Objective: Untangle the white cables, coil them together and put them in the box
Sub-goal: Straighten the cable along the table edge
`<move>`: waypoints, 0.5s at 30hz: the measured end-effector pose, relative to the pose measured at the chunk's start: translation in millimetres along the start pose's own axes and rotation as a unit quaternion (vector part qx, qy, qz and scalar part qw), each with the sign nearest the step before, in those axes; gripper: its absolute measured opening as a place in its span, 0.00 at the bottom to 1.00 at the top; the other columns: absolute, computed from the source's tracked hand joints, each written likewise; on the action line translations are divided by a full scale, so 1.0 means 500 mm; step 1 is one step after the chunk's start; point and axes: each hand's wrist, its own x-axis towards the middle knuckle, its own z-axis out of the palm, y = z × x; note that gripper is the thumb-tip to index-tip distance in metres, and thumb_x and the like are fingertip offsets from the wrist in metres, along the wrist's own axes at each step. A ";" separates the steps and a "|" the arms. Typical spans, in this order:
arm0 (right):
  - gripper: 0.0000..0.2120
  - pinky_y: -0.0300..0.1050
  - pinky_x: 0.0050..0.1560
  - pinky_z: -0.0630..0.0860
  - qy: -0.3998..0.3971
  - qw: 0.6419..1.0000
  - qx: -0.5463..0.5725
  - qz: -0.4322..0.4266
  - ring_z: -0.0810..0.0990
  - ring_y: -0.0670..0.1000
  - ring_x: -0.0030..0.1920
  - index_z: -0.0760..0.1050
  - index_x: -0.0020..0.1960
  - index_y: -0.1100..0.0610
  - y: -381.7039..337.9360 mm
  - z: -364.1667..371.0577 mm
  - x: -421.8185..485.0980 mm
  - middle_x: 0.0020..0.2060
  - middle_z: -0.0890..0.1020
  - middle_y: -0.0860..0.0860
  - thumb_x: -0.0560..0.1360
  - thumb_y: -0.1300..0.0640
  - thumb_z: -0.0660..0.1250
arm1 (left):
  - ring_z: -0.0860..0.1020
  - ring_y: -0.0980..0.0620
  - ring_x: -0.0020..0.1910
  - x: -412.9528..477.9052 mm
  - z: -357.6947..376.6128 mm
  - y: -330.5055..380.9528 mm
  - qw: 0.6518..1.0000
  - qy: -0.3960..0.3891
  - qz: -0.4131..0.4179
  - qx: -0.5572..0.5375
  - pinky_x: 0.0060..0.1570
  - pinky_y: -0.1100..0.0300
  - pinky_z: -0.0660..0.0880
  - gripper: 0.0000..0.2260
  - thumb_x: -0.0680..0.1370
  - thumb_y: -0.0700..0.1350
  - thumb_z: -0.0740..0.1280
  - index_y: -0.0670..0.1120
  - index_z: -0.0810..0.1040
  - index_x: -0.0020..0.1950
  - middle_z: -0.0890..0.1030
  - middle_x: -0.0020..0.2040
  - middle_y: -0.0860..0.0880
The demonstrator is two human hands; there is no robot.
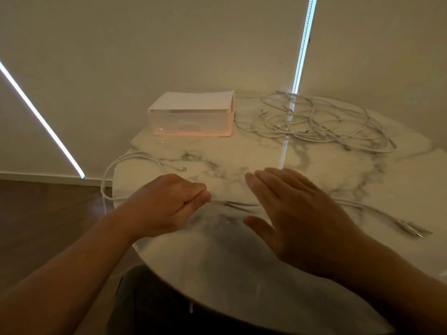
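Where right hand (297,213) spreads flat, white cable (232,203) runs hidden | left hand (169,201) pinches it

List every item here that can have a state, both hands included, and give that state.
Left hand: fingers curled, pinching the held cable.
Right hand: open, fingers straight, over the table.
Held cable: stretched rightward across the table.
Cable pile: tangled, untouched, right of the box.
Box: upright, lid apparently on.

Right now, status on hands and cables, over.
Left hand pinching one white cable. Right hand open, over it. Tangle untouched beside translucent box. Nothing in the way.
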 end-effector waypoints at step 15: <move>0.07 0.42 0.25 0.65 -0.007 0.993 0.078 -0.087 0.68 0.48 0.25 0.73 0.44 0.53 -0.053 0.072 0.071 0.32 0.76 0.47 0.73 0.56 0.73 | 0.71 0.56 0.32 0.005 0.012 0.027 0.992 -0.107 -0.037 -0.058 0.35 0.65 0.64 0.15 0.82 0.53 0.52 0.58 0.65 0.35 0.70 0.31 0.57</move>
